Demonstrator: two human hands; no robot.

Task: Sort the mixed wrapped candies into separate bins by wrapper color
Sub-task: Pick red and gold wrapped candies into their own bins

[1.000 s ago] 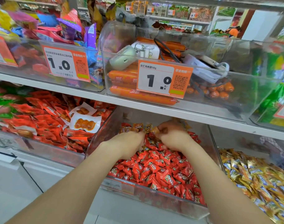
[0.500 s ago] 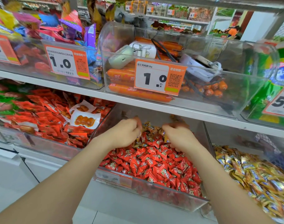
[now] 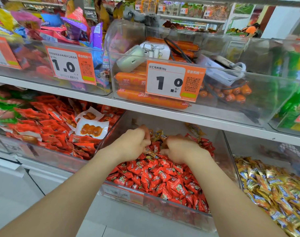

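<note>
Candies (image 3: 162,177) in red wrappers fill the clear bin (image 3: 171,205) nearest me. Farther back, my left grip (image 3: 133,142) and right grip (image 3: 181,148) curl into the pile, with gold candies (image 3: 160,135) between them. I cannot tell whether either clamps one.

Shiny film, clear plastic, matt paper.

The red candy wrappers (image 3: 162,177) are glossy, crinkled film, and the gold candy wrappers (image 3: 274,189) beside them have a metallic foil sheen. The candy bin (image 3: 116,130) is smooth, clear hard plastic with glare on its walls. The sausages (image 3: 145,98) above have slick orange plastic skins. The price card (image 3: 164,82) looks like matt printed paper, and the shelf edge (image 3: 60,88) is smooth, matt white.
</note>
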